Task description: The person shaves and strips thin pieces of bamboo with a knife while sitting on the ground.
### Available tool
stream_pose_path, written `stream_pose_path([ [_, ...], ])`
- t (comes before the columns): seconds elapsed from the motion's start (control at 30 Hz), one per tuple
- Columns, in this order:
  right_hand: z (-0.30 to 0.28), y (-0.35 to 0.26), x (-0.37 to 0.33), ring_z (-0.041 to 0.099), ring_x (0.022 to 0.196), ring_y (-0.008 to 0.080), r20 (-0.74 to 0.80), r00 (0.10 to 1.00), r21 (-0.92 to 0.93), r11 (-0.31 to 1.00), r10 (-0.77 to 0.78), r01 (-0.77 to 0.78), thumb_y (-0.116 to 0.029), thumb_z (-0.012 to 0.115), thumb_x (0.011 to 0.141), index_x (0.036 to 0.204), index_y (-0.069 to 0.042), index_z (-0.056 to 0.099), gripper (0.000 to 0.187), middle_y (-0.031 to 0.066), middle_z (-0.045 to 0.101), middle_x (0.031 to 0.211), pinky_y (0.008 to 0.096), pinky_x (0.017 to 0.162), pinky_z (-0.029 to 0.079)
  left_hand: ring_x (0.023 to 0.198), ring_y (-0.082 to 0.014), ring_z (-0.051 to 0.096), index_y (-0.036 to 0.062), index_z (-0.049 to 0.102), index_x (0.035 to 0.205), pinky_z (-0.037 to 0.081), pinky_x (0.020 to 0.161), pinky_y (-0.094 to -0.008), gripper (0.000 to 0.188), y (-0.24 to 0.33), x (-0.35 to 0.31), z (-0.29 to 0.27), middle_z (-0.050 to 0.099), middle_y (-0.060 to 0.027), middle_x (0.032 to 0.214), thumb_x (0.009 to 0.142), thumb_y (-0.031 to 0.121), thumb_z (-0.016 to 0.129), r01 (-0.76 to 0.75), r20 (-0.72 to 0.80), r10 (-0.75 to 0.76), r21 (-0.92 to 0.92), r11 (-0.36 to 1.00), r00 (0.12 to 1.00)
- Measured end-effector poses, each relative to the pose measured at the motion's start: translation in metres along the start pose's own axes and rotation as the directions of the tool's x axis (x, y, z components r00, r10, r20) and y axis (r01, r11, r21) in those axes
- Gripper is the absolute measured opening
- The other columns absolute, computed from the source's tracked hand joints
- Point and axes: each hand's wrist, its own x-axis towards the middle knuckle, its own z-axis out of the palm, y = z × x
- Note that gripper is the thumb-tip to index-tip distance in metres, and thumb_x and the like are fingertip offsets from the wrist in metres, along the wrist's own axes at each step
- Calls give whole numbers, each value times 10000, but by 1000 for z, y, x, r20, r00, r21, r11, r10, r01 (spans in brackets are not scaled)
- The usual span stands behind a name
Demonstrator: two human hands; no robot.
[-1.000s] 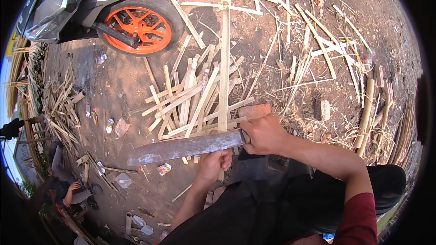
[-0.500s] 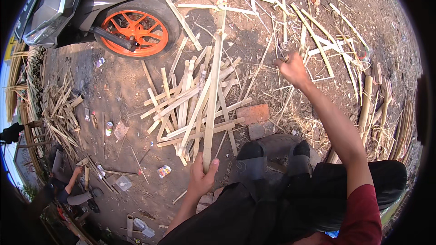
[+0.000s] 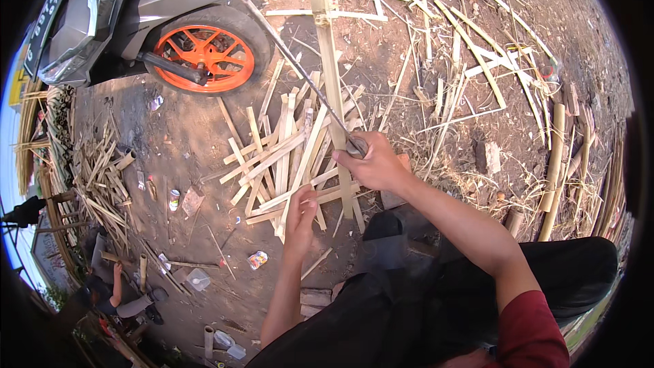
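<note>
My right hand (image 3: pixel 375 163) is closed around the handle of a long-bladed knife (image 3: pixel 300 71), its thin dark blade slanting up and left. A long pale bamboo strip (image 3: pixel 330 75) stands lengthwise in front of me; the thumb of that hand lies across it and the blade crosses it. Whether the right fingers also grip the strip is unclear. My left hand (image 3: pixel 300 218), loosely bent and holding nothing, hovers left of the strip's lower part. Beneath lies a heap of split bamboo pieces (image 3: pixel 279 157) on the dirt.
A parked motorbike's orange wheel (image 3: pixel 204 58) is at the upper left. Long bamboo slats (image 3: pixel 473 58) and shavings litter the ground at the upper right, with a bamboo pole (image 3: pixel 555 157) further right. Another bamboo heap (image 3: pixel 102 180) and a seated person (image 3: pixel 112 293) are at the left.
My left hand has let go of the bamboo strip's near end. My right hand has moved left and nearer with the knife, now against the strip. The strip's far end has risen.
</note>
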Motion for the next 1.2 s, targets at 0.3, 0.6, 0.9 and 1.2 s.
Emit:
stream_pose_path([
  [0.3, -49, 13, 12, 633, 681, 170, 549, 540, -618, 125, -638, 776, -149, 674, 719, 990, -53, 636, 289, 5, 577, 690, 326, 630, 502, 876, -322, 700, -64, 402, 1405, 576, 756, -430, 810, 57, 19, -49, 618, -259, 1171, 926, 570, 561, 682, 814, -15, -476, 556, 581],
  [0.6, -75, 19, 9, 603, 617, 139, 672, 470, -614, -74, -572, 786, -161, 611, 774, 937, -43, 635, 202, -18, 552, 647, 295, 594, 479, 1052, -189, 651, 21, 536, 1245, 469, 913, -308, 334, 47, 19, -7, 627, -90, 1129, 936, 112, 627, 500, 691, -309, -88, 862, 654],
  [0.9, -107, 23, 2, 616, 642, 158, 634, 640, -747, -132, -434, 651, -157, 599, 791, 1059, -27, 637, 300, -8, 580, 688, 315, 611, 481, 913, -191, 594, 43, 546, 1349, 464, 846, -343, 375, -1, 49, -11, 618, -90, 948, 1046, 230, 431, 108, 389, -166, 168, 980, 906],
  [1.2, -138, 36, -20, 702, 728, 370, 31, 995, -865, 502, 98, -22, -227, 663, 805, 983, -60, 625, 247, 198, 692, 783, 473, 659, 566, 483, -60, 358, 103, 551, 1136, 295, 441, -254, 211, 1, 59, -31, 422, 49, 637, 928, 115, 581, 323, 26, -324, 31, 946, 946],
])
